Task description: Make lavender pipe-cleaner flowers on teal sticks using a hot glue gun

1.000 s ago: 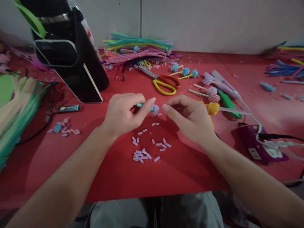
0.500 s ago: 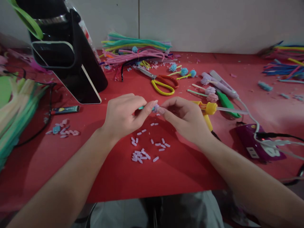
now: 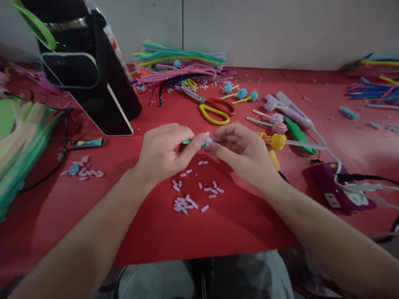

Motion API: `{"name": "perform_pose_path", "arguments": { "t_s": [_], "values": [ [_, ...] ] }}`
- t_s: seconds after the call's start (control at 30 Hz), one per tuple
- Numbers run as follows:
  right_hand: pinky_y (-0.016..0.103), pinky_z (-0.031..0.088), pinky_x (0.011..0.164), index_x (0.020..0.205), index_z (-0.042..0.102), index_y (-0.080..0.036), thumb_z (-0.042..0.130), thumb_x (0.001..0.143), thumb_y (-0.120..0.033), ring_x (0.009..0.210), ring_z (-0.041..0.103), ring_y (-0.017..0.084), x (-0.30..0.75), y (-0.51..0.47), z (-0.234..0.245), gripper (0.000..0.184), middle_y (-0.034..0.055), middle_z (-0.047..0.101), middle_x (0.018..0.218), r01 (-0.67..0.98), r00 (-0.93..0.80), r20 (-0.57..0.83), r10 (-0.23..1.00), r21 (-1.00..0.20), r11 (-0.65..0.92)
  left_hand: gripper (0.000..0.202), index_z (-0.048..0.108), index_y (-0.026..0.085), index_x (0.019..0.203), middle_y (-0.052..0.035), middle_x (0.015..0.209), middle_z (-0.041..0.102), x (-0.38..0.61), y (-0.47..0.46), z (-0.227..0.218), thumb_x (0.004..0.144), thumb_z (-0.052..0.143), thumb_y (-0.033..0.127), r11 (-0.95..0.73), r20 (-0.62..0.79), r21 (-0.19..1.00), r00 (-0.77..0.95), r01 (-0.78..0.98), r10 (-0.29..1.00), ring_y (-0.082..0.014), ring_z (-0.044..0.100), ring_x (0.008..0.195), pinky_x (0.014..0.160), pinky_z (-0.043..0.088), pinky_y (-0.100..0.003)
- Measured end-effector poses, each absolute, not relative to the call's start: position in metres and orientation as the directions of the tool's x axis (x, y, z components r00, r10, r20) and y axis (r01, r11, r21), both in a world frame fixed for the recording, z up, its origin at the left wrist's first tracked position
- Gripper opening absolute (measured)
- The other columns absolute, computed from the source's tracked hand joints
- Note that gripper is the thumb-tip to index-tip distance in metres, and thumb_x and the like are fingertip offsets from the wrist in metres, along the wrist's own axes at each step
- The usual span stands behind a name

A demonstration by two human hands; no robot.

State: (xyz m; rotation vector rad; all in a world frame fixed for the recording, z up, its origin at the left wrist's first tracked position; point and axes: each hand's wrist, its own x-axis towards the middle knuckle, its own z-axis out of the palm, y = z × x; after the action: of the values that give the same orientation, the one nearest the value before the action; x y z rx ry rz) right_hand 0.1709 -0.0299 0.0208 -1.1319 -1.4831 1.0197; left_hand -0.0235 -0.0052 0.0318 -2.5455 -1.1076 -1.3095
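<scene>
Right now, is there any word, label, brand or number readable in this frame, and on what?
Nothing can be read.
On the dark tube beside the black stand: coloured label, too small and blurred.
On the purple power strip: pale marks, blurred.
On the lilac flower pinched by left hand and right hand: no print.

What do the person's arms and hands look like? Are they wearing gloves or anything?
No gloves. The left hand and right hand are bare, no rings showing. The left forearm and right forearm are bare too: no sleeves, watch or bracelet in view. The fingernails look longish. Grey clothing shows at the lap.
</scene>
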Motion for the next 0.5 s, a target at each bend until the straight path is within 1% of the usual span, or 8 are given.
{"name": "perform_pose_path", "arguments": {
  "t_s": [0.23, 0.37, 0.5],
  "values": [
    [0.03, 0.062, 0.073, 0.09, 0.061, -0.022, 0.085, 0.076, -0.046, 0.082, 0.072, 0.017, 0.1698, -0.0294, 0.0181, 0.038, 0.0027, 0.071, 0.086, 0.126, -0.085, 0.202, 0.976, -0.969, 0.212, 0.043, 0.056, 0.019, 0.059, 0.0032, 0.048, 0.047, -0.0236, -0.0048, 0.0302, 0.098, 0.058, 0.038, -0.742, 0.736, 0.232, 0.385, 0.629, 0.557, -0.0096, 0.04, 0.046, 0.05, 0.029, -0.028],
    [0.032, 0.063, 0.074, 0.09, 0.061, -0.023, 0.086, 0.074, -0.047, 0.084, 0.072, 0.017, 0.1691, -0.0298, 0.0189, 0.039, 0.0025, 0.071, 0.087, 0.117, -0.082, 0.198, 0.977, -0.971, 0.207, 0.043, 0.053, 0.019, 0.058, 0.0038, 0.049, 0.046, -0.0229, -0.0053, 0.0303, 0.097, 0.06, 0.036, -0.754, 0.747, 0.227, 0.386, 0.616, 0.541, -0.009, 0.039, 0.046, 0.05, 0.029, -0.028],
    [0.031, 0.062, 0.074, 0.089, 0.062, -0.023, 0.088, 0.073, -0.041, 0.084, 0.071, 0.017, 0.1686, -0.0304, 0.0195, 0.036, 0.0022, 0.071, 0.087, 0.108, -0.07, 0.181, 0.981, -0.976, 0.188, 0.042, 0.054, 0.019, 0.058, 0.004, 0.049, 0.047, -0.0226, -0.0057, 0.0304, 0.096, 0.062, 0.035, -0.752, 0.744, 0.235, 0.383, 0.616, 0.547, -0.009, 0.041, 0.046, 0.051, 0.03, -0.028]
  ]
}}
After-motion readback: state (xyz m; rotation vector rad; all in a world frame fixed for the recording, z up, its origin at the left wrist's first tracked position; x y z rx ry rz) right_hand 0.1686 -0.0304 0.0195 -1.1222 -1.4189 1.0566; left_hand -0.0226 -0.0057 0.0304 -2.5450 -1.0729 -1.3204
